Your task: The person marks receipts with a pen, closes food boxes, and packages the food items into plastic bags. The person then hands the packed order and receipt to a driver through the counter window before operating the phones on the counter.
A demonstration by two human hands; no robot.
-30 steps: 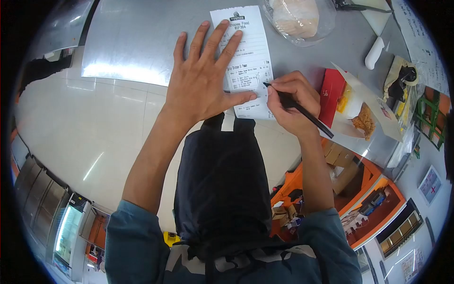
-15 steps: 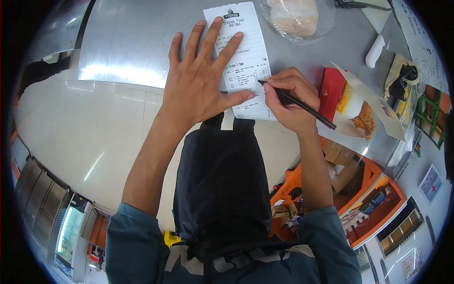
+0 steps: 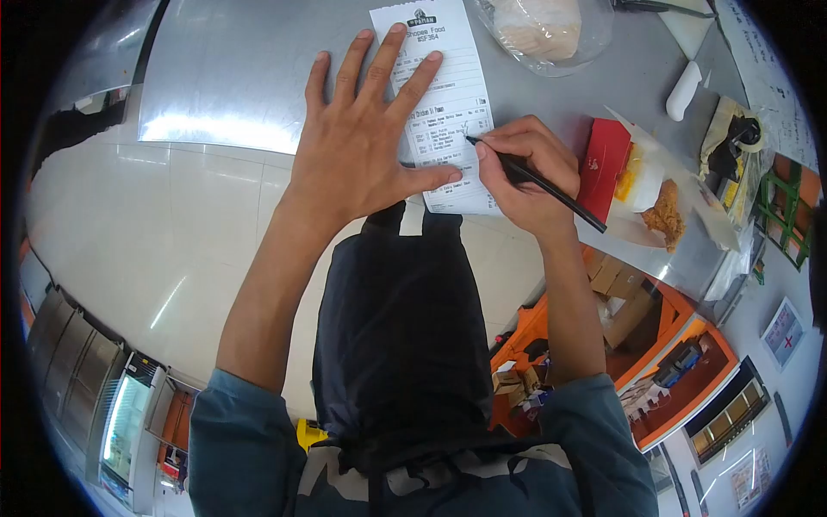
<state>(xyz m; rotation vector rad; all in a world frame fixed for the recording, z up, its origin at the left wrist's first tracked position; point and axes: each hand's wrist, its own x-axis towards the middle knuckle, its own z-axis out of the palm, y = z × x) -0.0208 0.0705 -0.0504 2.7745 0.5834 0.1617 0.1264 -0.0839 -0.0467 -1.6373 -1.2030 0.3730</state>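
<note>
Upper centre: left hand (image 3: 349, 155), fingers splaying, steadying Shopee Food receipt (image 3: 446, 77); right hand (image 3: 536, 198), fingers gripping black pen (image 3: 568, 202), likely needing light strokes.

1 black pen (image 3: 560, 196) slants, tip at 1 flat white receipt (image 3: 449, 93).

the person wears a shirt (image 3: 508, 498) of dull blue-green colour, whose loose sleeves (image 3: 239, 431) finish near the elbows. across its front runs a band (image 3: 543, 457) of camouflage pattern in pale grey and black. toward the near edge of the counter (image 3: 233, 77) extends a plain black garment (image 3: 405, 327), perhaps an apron. the left hand (image 3: 349, 159) and right hand (image 3: 534, 177) are bare.
</note>
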